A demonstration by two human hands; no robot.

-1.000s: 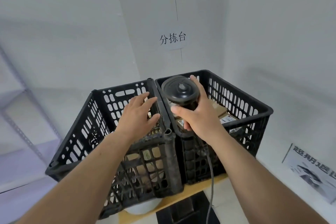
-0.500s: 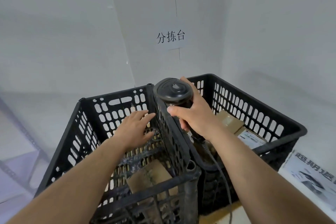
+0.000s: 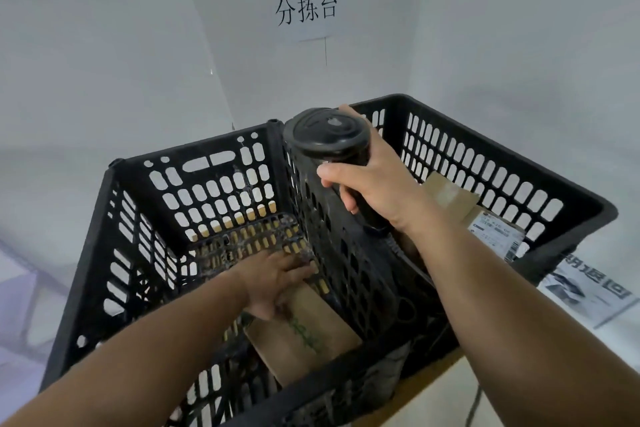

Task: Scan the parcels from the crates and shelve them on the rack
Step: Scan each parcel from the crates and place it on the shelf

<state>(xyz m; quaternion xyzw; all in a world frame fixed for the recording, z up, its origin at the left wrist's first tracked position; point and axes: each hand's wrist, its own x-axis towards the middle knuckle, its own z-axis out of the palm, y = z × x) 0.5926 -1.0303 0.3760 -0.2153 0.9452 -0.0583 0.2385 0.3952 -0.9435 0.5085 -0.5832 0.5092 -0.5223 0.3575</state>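
In the lower left of the frame, the left crate (image 3: 194,204) is seen from above, and the left hand (image 3: 277,279) is reached down into it. The hand is laid flat, fingers spread, on the upper end of a brown cardboard parcel (image 3: 304,333) lying on the crate floor in the lower centre; whether an edge has been gripped cannot be told.

The parcel appears to be a flat, stiff carton, and is judged light enough for one hand. Its plain cardboard should not be slippery. A hold across the short edge, thumb on one face and fingers beneath the other, is suggested, since the crate wall stands close on its right.

At centre, the scanner (image 3: 329,149) is clasped around its handle by the right hand (image 3: 377,184), above the wall between the crates. In the right crate (image 3: 519,163), at centre right, further parcels (image 3: 495,236) lie, one with a printed label facing up.
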